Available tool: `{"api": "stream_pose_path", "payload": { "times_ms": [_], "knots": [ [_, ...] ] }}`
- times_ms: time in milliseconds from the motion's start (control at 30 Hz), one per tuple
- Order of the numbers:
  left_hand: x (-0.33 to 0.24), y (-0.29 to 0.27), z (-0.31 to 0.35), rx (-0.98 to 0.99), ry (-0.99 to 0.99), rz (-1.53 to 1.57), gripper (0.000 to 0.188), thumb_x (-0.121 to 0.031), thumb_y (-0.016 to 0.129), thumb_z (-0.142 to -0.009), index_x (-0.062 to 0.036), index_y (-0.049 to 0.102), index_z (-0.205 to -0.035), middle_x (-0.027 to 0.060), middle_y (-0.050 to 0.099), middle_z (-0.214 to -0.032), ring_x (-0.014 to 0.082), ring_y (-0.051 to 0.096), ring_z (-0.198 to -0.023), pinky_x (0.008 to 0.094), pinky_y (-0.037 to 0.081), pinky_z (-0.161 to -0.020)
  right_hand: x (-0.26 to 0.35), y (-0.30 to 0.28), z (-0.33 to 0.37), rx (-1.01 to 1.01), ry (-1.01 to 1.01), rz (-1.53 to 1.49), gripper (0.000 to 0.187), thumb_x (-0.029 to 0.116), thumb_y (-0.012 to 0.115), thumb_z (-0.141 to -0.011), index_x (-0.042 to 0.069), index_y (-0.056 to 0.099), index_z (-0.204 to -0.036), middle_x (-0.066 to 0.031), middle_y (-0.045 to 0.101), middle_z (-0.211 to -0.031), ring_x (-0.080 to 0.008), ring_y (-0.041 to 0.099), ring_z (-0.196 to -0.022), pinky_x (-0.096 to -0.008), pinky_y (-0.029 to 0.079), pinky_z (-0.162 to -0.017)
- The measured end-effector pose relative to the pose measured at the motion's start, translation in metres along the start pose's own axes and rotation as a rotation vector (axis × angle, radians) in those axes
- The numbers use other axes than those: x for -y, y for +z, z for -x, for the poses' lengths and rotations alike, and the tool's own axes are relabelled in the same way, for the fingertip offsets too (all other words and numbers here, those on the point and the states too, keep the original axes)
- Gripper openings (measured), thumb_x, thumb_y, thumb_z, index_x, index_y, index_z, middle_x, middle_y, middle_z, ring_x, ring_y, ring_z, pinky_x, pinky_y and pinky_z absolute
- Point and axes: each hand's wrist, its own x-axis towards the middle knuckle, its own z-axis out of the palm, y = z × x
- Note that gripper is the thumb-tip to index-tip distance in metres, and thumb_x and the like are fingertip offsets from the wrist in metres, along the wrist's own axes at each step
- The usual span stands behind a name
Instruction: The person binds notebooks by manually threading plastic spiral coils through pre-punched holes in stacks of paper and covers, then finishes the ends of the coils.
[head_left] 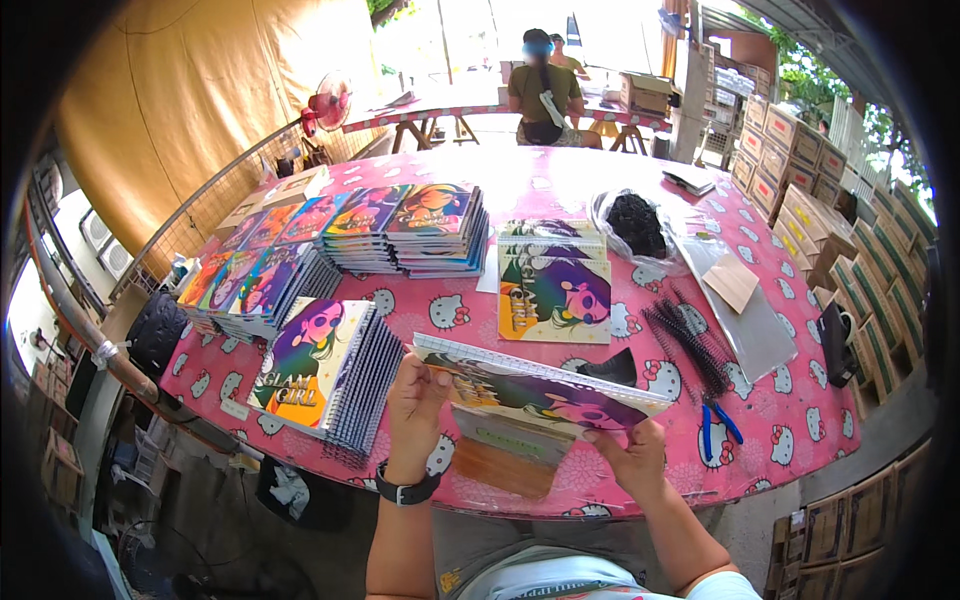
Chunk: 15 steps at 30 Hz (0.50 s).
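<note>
Both my hands hold up a notebook (540,387) with a colourful illustrated cover, tilted so its white edge with a row of small holes faces up. My left hand (412,405), with a black watch on the wrist, grips its left end. At the lower right side, my right hand (632,458) pinches it between thumb and fingers. Below the notebook a brown wooden board (508,468) lies on the pink tablecloth. Just beyond are overlapping notebooks (555,290) with the same cover and a black curved piece (610,370). Left of my left hand stands a stack of coil-bound notebooks (318,360).
Loose black binding coils (690,345) and blue-handled pliers (720,432) lie right. Behind them are a plastic bag of black coils (638,225) and a brown card (730,283). More notebook stacks (430,225) fill the back left. People (545,95) sit at a far table.
</note>
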Motion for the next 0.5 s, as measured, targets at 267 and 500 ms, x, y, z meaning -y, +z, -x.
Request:
{"api": "stream_pose_path", "payload": {
  "times_ms": [267, 500],
  "knots": [
    [-0.003, 0.003, -0.003, 0.001, -0.064, -0.046, 0.015, -0.014, 0.061, -0.091, -0.0031, 0.053, -0.098, -0.0019, 0.051, -0.082, 0.0050, 0.046, -0.077, 0.0199, 0.040, -0.069, 0.000, -0.005, 0.000, 0.040, 0.017, 0.095, 0.028, 0.005, 0.074, -0.076, -0.001, 0.063, -0.101, -0.0169, 0.067, -0.090, -0.0264, 0.067, -0.076, -0.0314, 0.050, -0.067],
    [-0.004, -0.004, 0.002, -0.013, -0.111, -0.245, 0.016, -0.007, 0.058, -0.087, -0.0004, 0.056, -0.102, 0.0020, 0.057, -0.090, 0.0088, 0.052, -0.085, 0.0225, 0.042, -0.077, -0.010, -0.018, -0.002, 0.348, -0.021, 0.243, 0.036, 0.009, 0.071, -0.076, 0.001, 0.061, -0.110, -0.0158, 0.065, -0.096, -0.0321, 0.064, -0.085, -0.0350, 0.052, -0.075]
  ]
}}
